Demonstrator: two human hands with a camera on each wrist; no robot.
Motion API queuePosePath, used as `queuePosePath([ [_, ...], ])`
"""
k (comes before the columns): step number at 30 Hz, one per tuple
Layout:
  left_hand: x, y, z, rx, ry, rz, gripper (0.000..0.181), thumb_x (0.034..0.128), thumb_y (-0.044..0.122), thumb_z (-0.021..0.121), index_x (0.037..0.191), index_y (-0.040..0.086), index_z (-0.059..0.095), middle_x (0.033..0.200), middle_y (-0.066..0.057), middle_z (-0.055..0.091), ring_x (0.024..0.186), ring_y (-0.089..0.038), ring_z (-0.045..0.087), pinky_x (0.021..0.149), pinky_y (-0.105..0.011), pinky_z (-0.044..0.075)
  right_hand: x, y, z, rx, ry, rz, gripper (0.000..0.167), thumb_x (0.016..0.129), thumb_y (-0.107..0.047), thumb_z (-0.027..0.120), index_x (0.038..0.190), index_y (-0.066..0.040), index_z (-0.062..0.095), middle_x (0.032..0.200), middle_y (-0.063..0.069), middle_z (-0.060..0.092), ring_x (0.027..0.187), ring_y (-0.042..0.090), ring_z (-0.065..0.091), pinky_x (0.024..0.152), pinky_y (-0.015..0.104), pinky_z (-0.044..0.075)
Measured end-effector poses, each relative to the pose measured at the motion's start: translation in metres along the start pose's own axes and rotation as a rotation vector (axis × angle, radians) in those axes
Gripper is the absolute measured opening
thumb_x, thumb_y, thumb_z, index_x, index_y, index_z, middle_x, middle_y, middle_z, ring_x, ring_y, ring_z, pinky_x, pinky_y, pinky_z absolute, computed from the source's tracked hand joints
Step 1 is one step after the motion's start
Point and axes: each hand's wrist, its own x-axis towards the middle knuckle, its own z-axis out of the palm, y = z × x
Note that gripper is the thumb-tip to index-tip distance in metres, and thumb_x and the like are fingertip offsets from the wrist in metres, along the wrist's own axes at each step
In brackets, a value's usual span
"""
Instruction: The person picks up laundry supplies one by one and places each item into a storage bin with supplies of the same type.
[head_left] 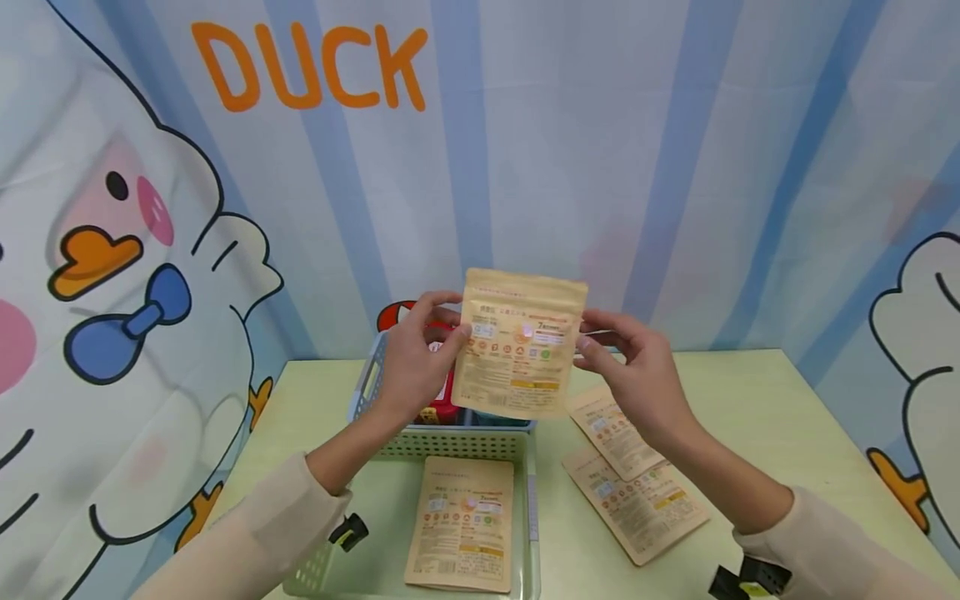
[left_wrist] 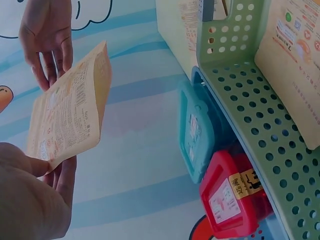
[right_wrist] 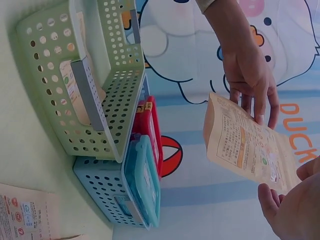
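A tan resealable pouch printed with small text and icons is held up, upright, above the baskets in the head view. My left hand pinches its left edge between thumb and fingers. On the opposite side, my right hand holds the right edge with thumb and fingertips. From the left wrist view, the pouch looks a bit puffed at its base. A similar pouch lies in the green basket below. Two more, a pouch overlapping another pouch, lie on the table at right.
Behind the green basket stands a blue basket holding a red-lidded container and a teal-lidded container. The pale green table meets a striped cloth backdrop with duck drawings.
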Motion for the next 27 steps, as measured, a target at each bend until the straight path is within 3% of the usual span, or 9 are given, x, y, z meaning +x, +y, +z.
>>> queuePosePath([
  [5,-0.004,0.005,-0.007,0.061,-0.022,-0.031,0.039,0.1026,0.011,0.071,0.140,0.014,0.061,0.112,-0.006,0.070,0.089,-0.020,0.075,0.067,-0.036,0.063,-0.003,-0.001,0.004,0.037,-0.053,0.012,0.047,0.109,-0.010,0.059,0.153,0.004,0.050,0.137,0.020,0.053,0.126,0.028,0.057,0.097,0.034,0.059],
  [9,-0.010,0.008,-0.011,0.105,-0.044,-0.040,0.044,0.1036,0.015,0.069,0.146,0.012,0.060,0.117,-0.004,0.070,0.094,-0.020,0.075,0.075,-0.036,0.062,-0.005,-0.002,0.008,0.070,-0.073,0.033,0.052,0.110,-0.011,0.058,0.157,0.004,0.044,0.140,0.020,0.050,0.129,0.029,0.054,0.099,0.037,0.058],
  [13,-0.018,0.010,-0.015,0.154,-0.074,-0.062,0.050,0.1052,0.022,0.066,0.153,0.013,0.056,0.121,-0.003,0.070,0.096,-0.019,0.074,0.071,-0.036,0.061,-0.007,-0.002,0.013,0.098,-0.090,0.074,0.056,0.110,-0.010,0.058,0.161,0.003,0.037,0.143,0.021,0.047,0.132,0.032,0.052,0.100,0.037,0.058],
  [17,-0.029,0.009,-0.018,0.164,-0.127,-0.120,0.056,0.1059,0.024,0.064,0.159,0.013,0.050,0.126,-0.007,0.067,0.098,-0.021,0.073,0.069,-0.035,0.061,-0.011,0.003,0.019,0.116,-0.116,0.125,0.059,0.110,-0.010,0.057,0.162,0.004,0.034,0.147,0.023,0.045,0.136,0.036,0.051,0.101,0.037,0.057],
  [21,-0.038,0.005,-0.019,0.202,-0.178,-0.215,0.062,0.1044,0.025,0.067,0.160,0.008,0.045,0.129,-0.010,0.065,0.103,-0.024,0.071,0.072,-0.034,0.062,-0.015,0.011,0.026,0.101,-0.141,0.174,0.060,0.110,-0.011,0.058,0.163,0.003,0.033,0.152,0.023,0.046,0.140,0.038,0.049,0.103,0.040,0.056],
  [27,-0.044,-0.002,-0.021,0.257,-0.242,-0.331,0.064,0.1034,0.027,0.069,0.158,0.002,0.046,0.127,-0.013,0.065,0.101,-0.024,0.066,0.072,-0.033,0.061,-0.021,0.022,0.035,0.070,-0.149,0.249,0.056,0.109,-0.010,0.058,0.161,0.001,0.038,0.151,0.022,0.050,0.138,0.038,0.053,0.103,0.041,0.057],
])
